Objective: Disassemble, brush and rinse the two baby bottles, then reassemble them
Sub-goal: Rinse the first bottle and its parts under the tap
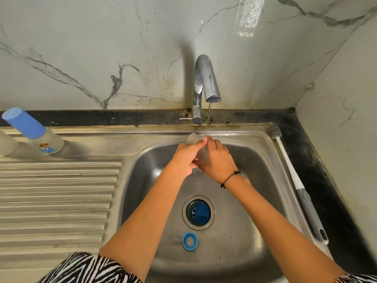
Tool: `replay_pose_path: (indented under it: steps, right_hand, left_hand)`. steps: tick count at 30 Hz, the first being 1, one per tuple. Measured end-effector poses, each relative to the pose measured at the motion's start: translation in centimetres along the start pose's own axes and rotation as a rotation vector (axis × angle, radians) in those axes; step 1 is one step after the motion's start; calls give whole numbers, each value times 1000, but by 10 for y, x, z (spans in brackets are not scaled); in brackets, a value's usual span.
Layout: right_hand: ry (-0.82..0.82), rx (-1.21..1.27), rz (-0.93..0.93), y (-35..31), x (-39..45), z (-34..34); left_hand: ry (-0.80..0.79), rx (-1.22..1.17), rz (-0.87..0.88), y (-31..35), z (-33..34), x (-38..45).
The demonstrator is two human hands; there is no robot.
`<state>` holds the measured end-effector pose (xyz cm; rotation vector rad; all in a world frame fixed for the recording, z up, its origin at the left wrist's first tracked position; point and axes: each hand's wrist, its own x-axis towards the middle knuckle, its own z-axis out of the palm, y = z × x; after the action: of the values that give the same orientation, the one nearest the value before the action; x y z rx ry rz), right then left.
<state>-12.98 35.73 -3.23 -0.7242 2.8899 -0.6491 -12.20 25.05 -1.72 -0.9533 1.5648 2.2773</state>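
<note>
A clear bottle body [192,138] is held over the sink basin [255,160], its open end under a thin stream of water from the tap [205,78]. My left hand [186,157] and my right hand [218,160] both grip it, hiding most of it. A blue screw ring [190,241] lies on the basin floor near the front. A blue cap [201,213] sits in the drain. A second bottle [33,130] with its blue cap on stands on the drainboard at the back left. The bottle brush [297,180] lies along the sink's right rim.
Part of another pale object [8,145] stands at the far left edge next to the capped bottle. The ribbed drainboard [57,197] spreads left of the basin. A dark counter strip [326,190] and marble walls close in the right and back.
</note>
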Motion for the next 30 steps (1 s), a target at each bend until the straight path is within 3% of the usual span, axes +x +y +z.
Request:
replay_pose_path:
  steps: [2,5,8,11,15,17,19,22,24,27,30]
  right_hand:
    - [-99,335,149,-1,3,-10]
    - [-422,836,338,7,0,-27]
    - [-544,1051,323,16,-6,-29]
    - [-433,1107,308,6,-9,-21]
    - [-191,913,288,-17,3,-4]
    - [-143,862,321,-18,10,-1]
    - [-177,1035,331,-17,11,-9]
    - [-297,1381,345,-17,8,-20]
    - [-357,1444,351,-14,8,-21]
    - [-414,1358,366,-11,3,-22]
    - [-358,1205,369,-4,0,-20]
  left_hand:
    - [-101,-1,23,-4,-9,-1]
    - [-330,18,78,-7,-20,-9]
    - [-464,75,95,-2,-25,-15]
    - [-399,183,88,5,-20,-16]
    - [58,265,192,8,-2,-15]
    - [148,160,245,10,-2,-11]
    - [100,0,231,19,-9,-12]
    - [-112,-303,227,25,-23,-16]
    - [-194,-407,234,20,-26,-18]
    - [-247,-364,237,9,-25,-17]
    - [-259,-156,254,3,-21,-16]
